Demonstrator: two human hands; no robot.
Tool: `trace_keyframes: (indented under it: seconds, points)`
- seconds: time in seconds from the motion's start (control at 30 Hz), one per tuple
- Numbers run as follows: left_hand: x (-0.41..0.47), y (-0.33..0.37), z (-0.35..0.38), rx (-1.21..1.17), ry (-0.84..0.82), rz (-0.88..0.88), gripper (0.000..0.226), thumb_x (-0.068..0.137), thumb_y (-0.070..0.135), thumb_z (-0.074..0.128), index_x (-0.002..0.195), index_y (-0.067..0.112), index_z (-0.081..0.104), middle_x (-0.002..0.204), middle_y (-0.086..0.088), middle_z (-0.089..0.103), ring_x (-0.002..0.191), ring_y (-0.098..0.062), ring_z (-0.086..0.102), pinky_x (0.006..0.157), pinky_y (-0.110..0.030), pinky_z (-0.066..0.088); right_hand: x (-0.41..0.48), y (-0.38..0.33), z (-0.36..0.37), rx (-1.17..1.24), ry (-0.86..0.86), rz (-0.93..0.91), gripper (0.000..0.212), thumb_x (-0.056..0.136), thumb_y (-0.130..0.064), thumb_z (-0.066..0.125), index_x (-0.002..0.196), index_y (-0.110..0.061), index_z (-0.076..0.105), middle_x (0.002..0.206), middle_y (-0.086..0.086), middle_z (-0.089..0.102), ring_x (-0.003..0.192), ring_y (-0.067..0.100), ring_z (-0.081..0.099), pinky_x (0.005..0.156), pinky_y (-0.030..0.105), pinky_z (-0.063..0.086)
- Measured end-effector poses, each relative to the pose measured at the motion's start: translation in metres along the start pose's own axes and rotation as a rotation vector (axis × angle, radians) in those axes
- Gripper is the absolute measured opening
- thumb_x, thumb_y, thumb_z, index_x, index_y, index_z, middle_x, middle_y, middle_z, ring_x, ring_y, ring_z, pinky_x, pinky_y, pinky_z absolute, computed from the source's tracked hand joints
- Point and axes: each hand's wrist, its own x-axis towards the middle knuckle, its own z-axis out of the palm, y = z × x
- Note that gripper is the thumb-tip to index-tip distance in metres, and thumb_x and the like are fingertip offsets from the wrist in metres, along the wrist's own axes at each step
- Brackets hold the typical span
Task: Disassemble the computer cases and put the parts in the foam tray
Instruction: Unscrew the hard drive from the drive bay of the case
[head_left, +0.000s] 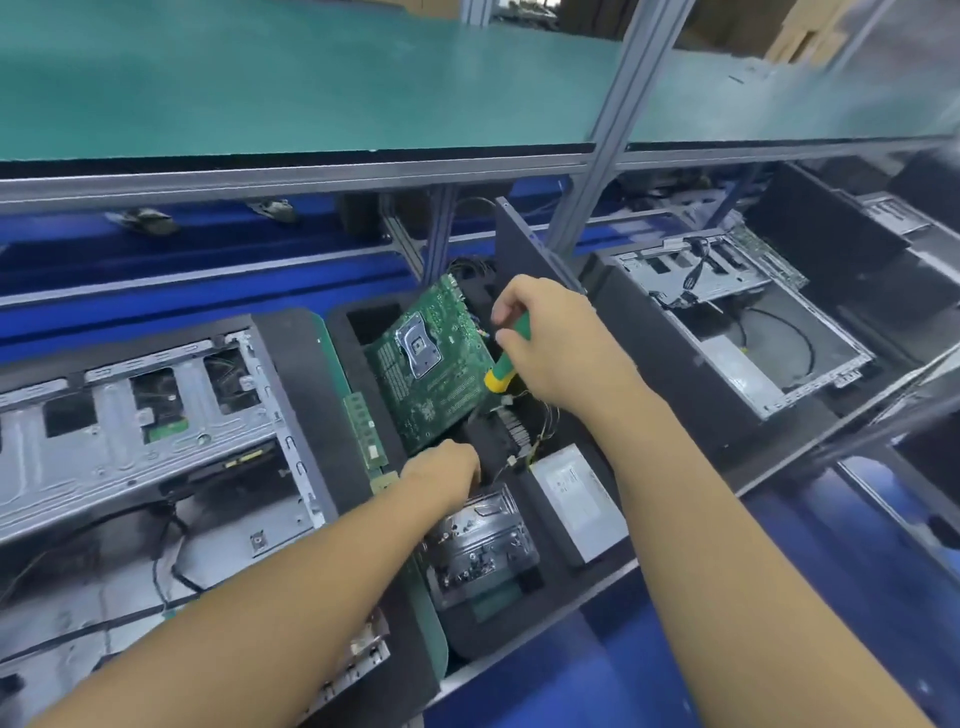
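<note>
Head view showed both bare arms reaching down into the black foam tray (340, 332), which sat on the blue desk (831, 571) between two opened computer cases. The right hand (550, 332) had its fingers wrapped round the handle of a green and yellow screwdriver (506, 364), held with the yellow end pointing down toward the tray, just beside the right edge of the motherboard (431, 358). The green motherboard lay tilted in the upper part of the tray, its metal socket frame facing up. The left hand (441, 473) sat at the board's lower corner, knuckles up and fingers curled downward into the tray. The fingertips were hidden, so I could not tell whether they gripped the board or anything else.

A memory stick (363, 426) lay along the tray's left side, next to the motherboard. Below the left hand, a grey metal bracket part (478, 540) rested in a lower compartment, and a silver power supply (576, 499) filled the compartment to its right. Thin yellow wires (540, 415) trailed between the power supply and the motherboard.

The left computer case (156, 415) lay open with its metal drive frame and black cables showing. The right computer case (727, 322) stood well apart, past a raised black panel (524, 249). A green-matted shelf (311, 78) ran above on an aluminium frame (613, 104).
</note>
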Motion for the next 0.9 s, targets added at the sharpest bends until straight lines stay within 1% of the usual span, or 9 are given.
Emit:
trace_keyframes:
  seconds: [0.1,0.2,0.27,0.37,0.47,0.53,0.7,0.8,0.9]
  points:
    - [-0.018,-0.023,-0.037,-0.103,0.195,0.022,0.033,0.096,0.011,0.053,0.121,0.027,0.068,0.124,-0.007,0.063,0.104,-0.029,0.065,0.091,-0.043,0.055,0.008,-0.015,-0.001,0.083,0.059,-0.012,0.015,0.093,-0.019,0.066,0.106,-0.017,0.057,0.105,-0.002,0.064,0.094,0.016,0.055,0.076,0.025,0.040]
    - [-0.051,-0.057,-0.077,-0.208,0.396,0.028,0.027,0.095,0.016,0.052,0.112,0.022,0.072,0.111,-0.001,0.072,0.105,-0.021,0.064,0.092,-0.039,0.053,0.021,-0.040,-0.001,0.171,0.152,-0.034,0.023,0.089,-0.032,0.072,0.103,-0.021,0.058,0.090,-0.007,0.063,0.075,0.006,0.058,0.060,0.013,0.041]
    - [-0.077,-0.086,-0.098,-0.294,0.536,-0.023,0.023,0.094,0.017,0.056,0.106,0.022,0.074,0.102,0.006,0.073,0.095,-0.015,0.064,0.087,-0.029,0.052,0.029,-0.061,0.003,0.226,0.185,-0.077,0.022,0.090,-0.035,0.071,0.100,-0.022,0.057,0.081,-0.011,0.059,0.063,-0.001,0.056,0.055,0.007,0.040]
    - [-0.118,-0.134,-0.113,-0.455,0.720,-0.065,0.016,0.093,0.015,0.064,0.104,0.022,0.073,0.094,0.010,0.068,0.082,-0.006,0.060,0.070,-0.004,0.041,0.038,-0.096,0.016,0.270,0.130,-0.164,0.020,0.095,-0.038,0.065,0.100,-0.024,0.052,0.078,-0.009,0.057,0.063,-0.003,0.056,0.052,0.013,0.042]
    - [-0.149,-0.179,-0.113,-0.560,0.710,-0.061,0.022,0.091,0.011,0.069,0.111,0.021,0.072,0.099,0.009,0.072,0.090,-0.007,0.067,0.084,-0.012,0.049,0.041,-0.127,0.037,0.324,-0.004,-0.201,0.018,0.098,-0.038,0.060,0.103,-0.024,0.049,0.086,0.001,0.064,0.072,0.020,0.069,0.064,0.039,0.056]
    - [-0.156,-0.196,-0.107,-0.554,0.655,-0.064,0.028,0.090,0.014,0.071,0.117,0.022,0.072,0.105,0.010,0.073,0.097,-0.005,0.067,0.091,-0.023,0.050,0.041,-0.142,0.050,0.320,-0.071,-0.218,0.017,0.099,-0.036,0.059,0.104,-0.024,0.049,0.088,0.001,0.063,0.074,0.025,0.070,0.067,0.044,0.057]
    - [-0.144,-0.199,-0.088,-0.549,0.636,-0.016,0.025,0.090,0.018,0.072,0.113,0.027,0.075,0.095,0.019,0.071,0.085,0.016,0.060,0.075,-0.003,0.041,0.045,-0.155,0.078,0.273,-0.150,-0.257,0.016,0.101,-0.033,0.057,0.105,-0.020,0.048,0.081,-0.003,0.058,0.064,0.017,0.057,0.054,0.029,0.042]
    - [-0.131,-0.197,-0.080,-0.604,0.640,-0.043,0.015,0.090,0.022,0.072,0.101,0.031,0.076,0.087,0.021,0.072,0.081,0.012,0.062,0.071,-0.007,0.042,0.049,-0.153,0.085,0.251,-0.168,-0.255,0.015,0.101,-0.032,0.056,0.107,-0.020,0.048,0.077,-0.010,0.051,0.059,0.007,0.047,0.048,0.017,0.031]
    - [-0.125,-0.198,-0.076,-0.642,0.657,-0.062,0.014,0.090,0.020,0.072,0.093,0.034,0.075,0.076,0.023,0.071,0.072,0.005,0.064,0.063,-0.008,0.044,0.054,-0.151,0.090,0.242,-0.188,-0.229,0.016,0.102,-0.032,0.055,0.108,-0.019,0.048,0.076,-0.010,0.050,0.056,0.007,0.045,0.049,0.020,0.029]
